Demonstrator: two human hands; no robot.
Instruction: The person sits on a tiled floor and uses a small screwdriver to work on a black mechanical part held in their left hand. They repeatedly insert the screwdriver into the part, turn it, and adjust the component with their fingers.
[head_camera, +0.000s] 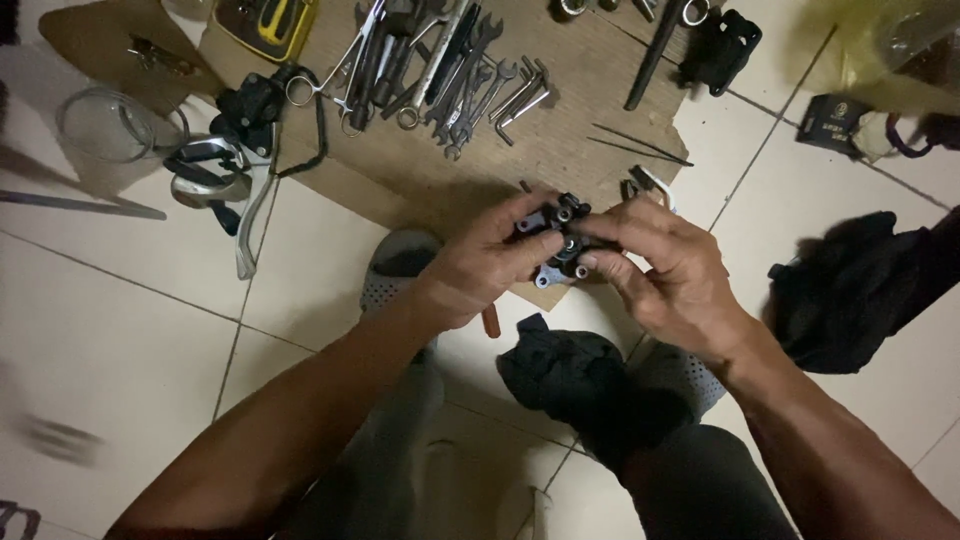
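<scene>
Both hands meet at the centre of the view, over the front edge of a cardboard sheet (600, 90). The left hand (480, 265) and the right hand (665, 265) close together on a small black mechanical part (560, 245) with silver bolts; the fingers wrap it from both sides and the thumbs press on top. I think it is best to hold the part steady with one hand and let the other fingertips work on the bolts, keeping it low above the floor.

Both forearms come in from 6 o'clock with the wrists bent inward. At 6 o'clock lies a dark rag (570, 375). At 12 o'clock is a row of wrenches (450, 80), at 10 o'clock a brake lever set (235, 165).
</scene>
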